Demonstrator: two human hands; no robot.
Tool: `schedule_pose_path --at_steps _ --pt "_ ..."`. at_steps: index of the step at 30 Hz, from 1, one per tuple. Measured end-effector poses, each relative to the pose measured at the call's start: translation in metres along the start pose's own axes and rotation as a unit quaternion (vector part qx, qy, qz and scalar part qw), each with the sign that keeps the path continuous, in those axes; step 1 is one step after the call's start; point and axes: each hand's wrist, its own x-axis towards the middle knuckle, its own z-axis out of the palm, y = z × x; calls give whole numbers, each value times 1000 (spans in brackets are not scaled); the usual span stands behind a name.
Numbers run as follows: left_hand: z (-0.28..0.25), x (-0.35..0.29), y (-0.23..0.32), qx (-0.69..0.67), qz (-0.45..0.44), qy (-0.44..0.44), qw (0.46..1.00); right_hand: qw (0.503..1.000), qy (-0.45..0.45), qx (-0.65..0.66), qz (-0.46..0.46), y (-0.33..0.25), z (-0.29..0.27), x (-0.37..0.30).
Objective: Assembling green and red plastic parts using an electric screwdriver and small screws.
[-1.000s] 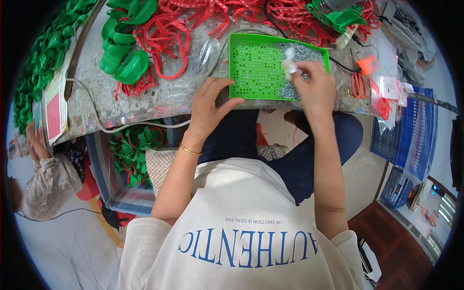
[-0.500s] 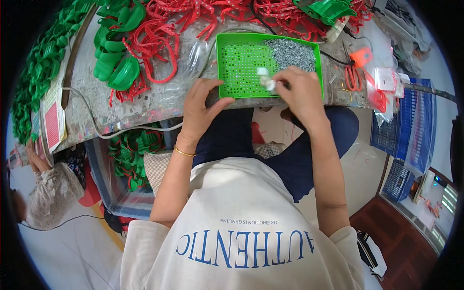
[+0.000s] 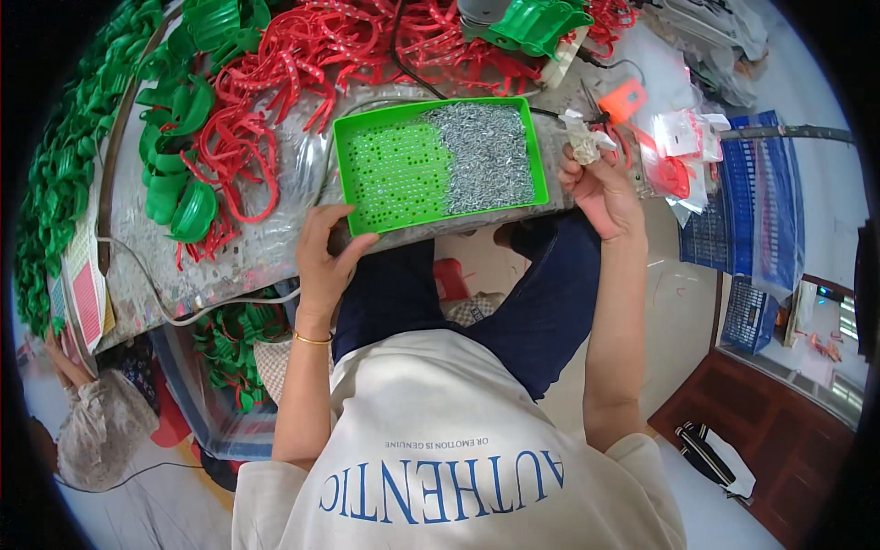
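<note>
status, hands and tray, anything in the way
Left hand spread at near left corner of green tray. Right hand pinching whitish piece, beside tray. Metal bits inside; red straps beyond, not over it.

Bright, even light covers the worktop (image 3: 240, 266) around the left hand (image 3: 321, 264) and the right hand (image 3: 605, 194); shadows are soft. Glare whitens the clear packaging (image 3: 683, 137) just right of the right hand. Both hands look fairly sharp; far out from them, edges bend and detail softens toward blackened corners.
</note>
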Motion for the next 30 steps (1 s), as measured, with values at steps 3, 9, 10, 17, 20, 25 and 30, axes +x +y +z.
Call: schedule_pose_path --at_steps 3,9,10,17,20,25,30 --pt "1 -2 -1 -5 -9 -1 1000 997 -65 32 -13 -11 -20 8" --pt "4 0 1 -10 -13 -7 1000 566 213 -703 -374 -17 -12 15" --pt "2 0 1 -5 -15 0 1000 569 206 -701 -378 -30 11 11" --pt "-4 -3 1 6 -19 4 1000 737 261 -385 -490 -66 49 -12" --pt "-2 0 4 5 -22 8 1000 744 237 -451 -432 -35 54 -10" --pt "-3 1 7 -28 -26 -41 998 739 120 -492 -444 15 77 -2" --pt "-7 -6 17 10 10 -6 1000 708 168 -556 -401 1 63 19"
